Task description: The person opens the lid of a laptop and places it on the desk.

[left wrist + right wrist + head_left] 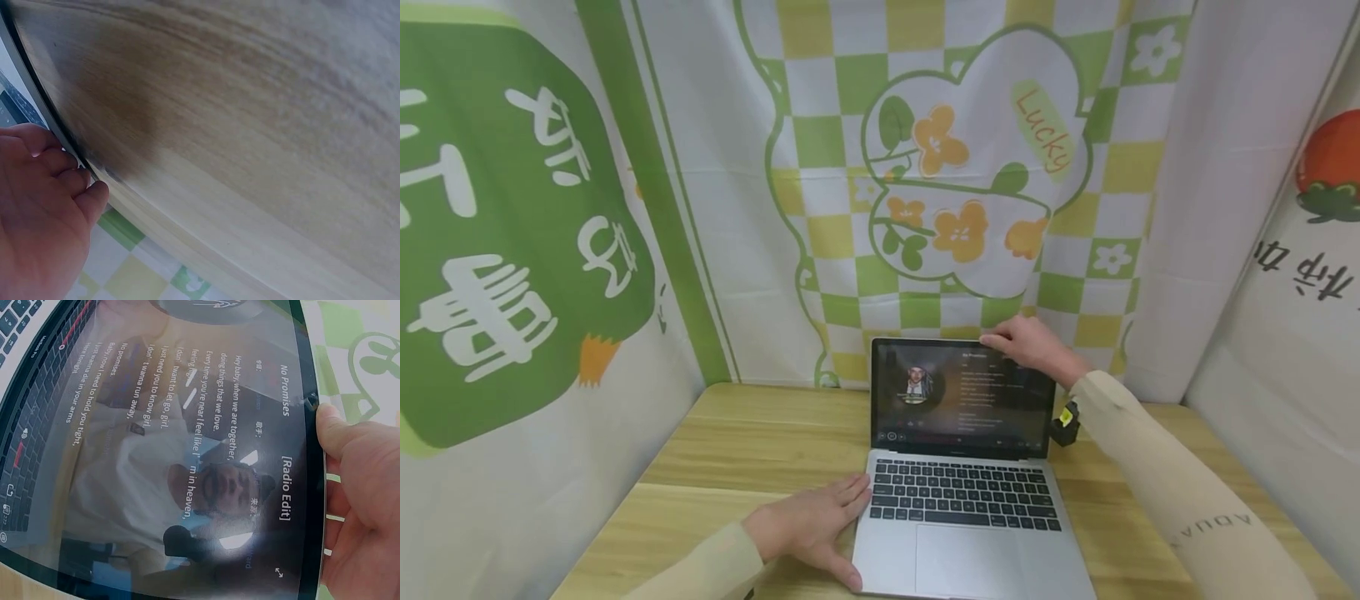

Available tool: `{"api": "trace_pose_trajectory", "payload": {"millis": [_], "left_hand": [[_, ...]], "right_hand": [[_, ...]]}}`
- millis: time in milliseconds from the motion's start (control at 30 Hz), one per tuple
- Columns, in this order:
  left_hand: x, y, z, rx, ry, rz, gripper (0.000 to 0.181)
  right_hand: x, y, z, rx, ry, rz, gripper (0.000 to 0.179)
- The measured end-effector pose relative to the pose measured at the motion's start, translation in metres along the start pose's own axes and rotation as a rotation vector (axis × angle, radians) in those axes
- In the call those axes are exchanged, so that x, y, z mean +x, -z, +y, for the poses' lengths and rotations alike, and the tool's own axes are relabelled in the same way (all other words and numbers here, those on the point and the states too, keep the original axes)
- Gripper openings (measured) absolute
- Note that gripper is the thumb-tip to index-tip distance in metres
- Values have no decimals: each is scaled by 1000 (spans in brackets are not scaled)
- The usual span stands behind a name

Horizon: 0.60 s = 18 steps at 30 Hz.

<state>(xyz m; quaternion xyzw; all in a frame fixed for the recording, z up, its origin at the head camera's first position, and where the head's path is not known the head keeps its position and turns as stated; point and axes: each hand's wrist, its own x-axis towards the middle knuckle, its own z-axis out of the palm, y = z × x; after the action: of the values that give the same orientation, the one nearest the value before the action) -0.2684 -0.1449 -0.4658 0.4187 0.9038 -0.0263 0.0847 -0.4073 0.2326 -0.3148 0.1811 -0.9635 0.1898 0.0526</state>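
A silver laptop point(970, 560) stands opened on the wooden table, its lit screen point(964, 396) showing a music player with song lyrics. At the lid's top edge, right of its middle, my right hand point(1033, 343) pinches the rim. In the right wrist view the thumb of the right hand point(369, 481) lies at the screen's edge and the fingers pass behind the lid point(317, 487). My left hand point(817, 527) rests along the left side of the keyboard base, fingers extended and thumb toward the front corner. The left wrist view shows the left hand's point(40, 212) fingertips touching the laptop's edge.
The wooden table point(760, 433) runs to a back wall hung with a green and yellow checked cloth point(831, 242). Printed cloths hang at the left point(550, 275) and right point(1292, 333). A black wrist device point(1064, 423) sits beside the screen, at the right wrist.
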Motion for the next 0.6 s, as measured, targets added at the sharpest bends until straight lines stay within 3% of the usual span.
{"api": "trace_pose_trajectory", "payload": {"millis": [400,600], "left_hand": [[1,2,2,13,1,4,121],[0,2,3,19,4,-2,122]], "right_hand": [[5,7,14,-41,-9,45,51],[2,9,17,-45,-40,30,52]]}}
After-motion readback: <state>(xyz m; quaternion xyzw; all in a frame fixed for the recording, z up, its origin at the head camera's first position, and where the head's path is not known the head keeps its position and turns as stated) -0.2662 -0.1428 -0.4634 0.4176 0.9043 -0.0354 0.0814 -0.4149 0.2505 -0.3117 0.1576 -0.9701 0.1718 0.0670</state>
